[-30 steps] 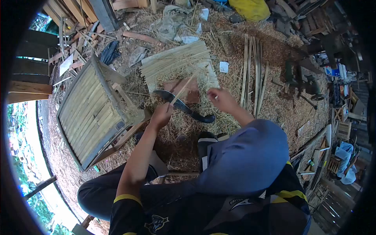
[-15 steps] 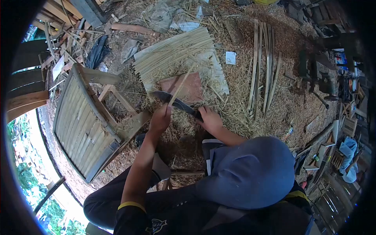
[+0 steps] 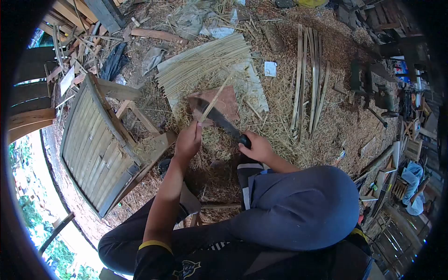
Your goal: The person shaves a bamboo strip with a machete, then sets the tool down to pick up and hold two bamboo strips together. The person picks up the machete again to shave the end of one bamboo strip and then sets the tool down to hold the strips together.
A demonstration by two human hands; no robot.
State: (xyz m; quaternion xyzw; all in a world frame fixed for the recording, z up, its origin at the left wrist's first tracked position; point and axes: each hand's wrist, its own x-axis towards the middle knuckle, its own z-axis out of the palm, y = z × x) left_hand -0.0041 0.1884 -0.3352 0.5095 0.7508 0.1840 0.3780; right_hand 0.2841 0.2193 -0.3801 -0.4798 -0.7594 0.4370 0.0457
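Note:
My left hand [image 3: 188,141] is closed around the lower end of a thin, pale bamboo strip [image 3: 217,96], which points up and to the right. In my right hand [image 3: 258,147] is the black handle of a machete [image 3: 224,123]. Its dark blade crosses beneath or against the strip just above my left fingers, and its tip is blurred. Behind them a reddish flat board [image 3: 228,99] lies on the ground, with the strip and blade overlapping it. Just beyond the board, many cut bamboo strips [image 3: 205,63] lie side by side on a pale sheet [image 3: 258,93].
A slatted wooden piece of furniture [image 3: 95,149] leans close on my left. Long slats [image 3: 305,79] lie to the right on ground covered in shavings. A white paper [image 3: 270,69] lies nearby. Another person [image 3: 413,179] is at the far right.
The machete has swung away from me, its tip moving up and right over the reddish board. My right hand has shifted slightly right and down; my left hand still grips the strip.

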